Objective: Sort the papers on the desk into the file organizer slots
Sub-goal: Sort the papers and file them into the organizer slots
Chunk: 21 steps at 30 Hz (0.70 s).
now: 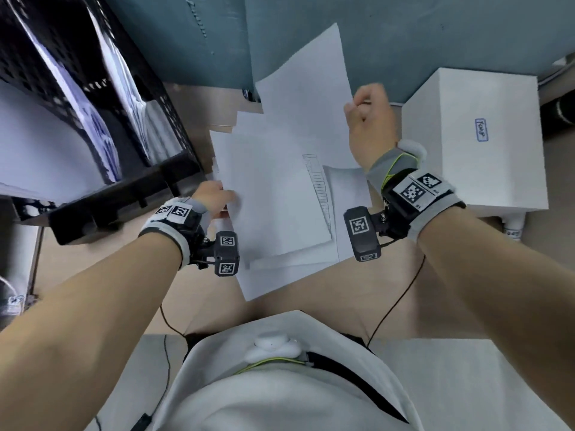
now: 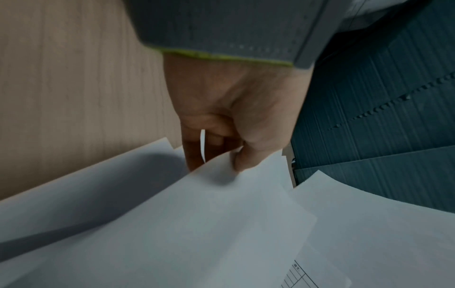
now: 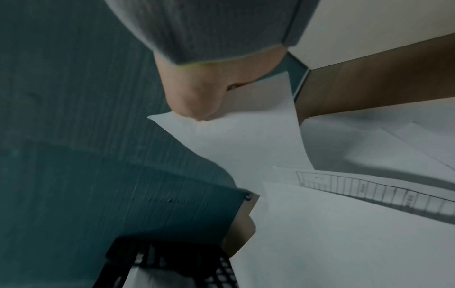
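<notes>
A loose pile of white papers (image 1: 280, 253) lies spread on the wooden desk before me. My right hand (image 1: 368, 115) pinches the right edge of a blank sheet (image 1: 305, 88) and holds it lifted, tilted up toward the teal partition; in the right wrist view the thumb (image 3: 194, 103) presses on that sheet (image 3: 246, 140). My left hand (image 1: 217, 197) pinches the left edge of another white sheet (image 1: 267, 194) on top of the pile, thumb (image 2: 248, 155) over that sheet (image 2: 197, 224). A printed table sheet (image 1: 319, 185) peeks out beneath. The black mesh file organizer (image 1: 93, 119) stands at the left with papers in its slots.
A white box (image 1: 476, 135) with a small blue label stands on the desk at the right. A teal partition (image 1: 435, 32) closes off the back. Bare wooden desk (image 1: 389, 290) shows near me, with thin black cables running over its front edge.
</notes>
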Tool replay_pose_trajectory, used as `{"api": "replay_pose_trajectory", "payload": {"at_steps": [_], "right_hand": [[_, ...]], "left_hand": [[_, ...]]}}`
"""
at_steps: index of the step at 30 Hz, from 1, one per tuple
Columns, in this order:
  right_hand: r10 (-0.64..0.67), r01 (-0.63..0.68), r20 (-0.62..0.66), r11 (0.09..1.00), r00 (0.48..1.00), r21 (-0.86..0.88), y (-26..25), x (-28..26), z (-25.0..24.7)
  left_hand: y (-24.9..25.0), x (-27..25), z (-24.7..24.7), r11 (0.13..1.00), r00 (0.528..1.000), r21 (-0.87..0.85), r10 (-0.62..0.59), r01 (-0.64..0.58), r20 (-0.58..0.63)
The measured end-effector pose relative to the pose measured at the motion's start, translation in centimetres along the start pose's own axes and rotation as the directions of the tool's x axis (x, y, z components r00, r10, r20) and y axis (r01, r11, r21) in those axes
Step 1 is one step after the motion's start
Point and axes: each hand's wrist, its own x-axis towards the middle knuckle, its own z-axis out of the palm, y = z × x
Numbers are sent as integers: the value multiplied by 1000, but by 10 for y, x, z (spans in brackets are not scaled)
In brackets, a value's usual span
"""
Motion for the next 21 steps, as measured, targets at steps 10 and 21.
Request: {"api": "replay_pose_trajectory", "payload": {"at_steps": [10, 21], "right_hand": [[-171, 342, 656, 929, 735, -141, 17, -99, 38], [-37, 396, 847, 894, 531, -209, 35, -143, 48]], "left_hand": [[-29, -45, -3, 982, 999, -191, 7, -1, 31], [-38, -46, -9, 987, 995, -130, 94, -98, -36]]}}
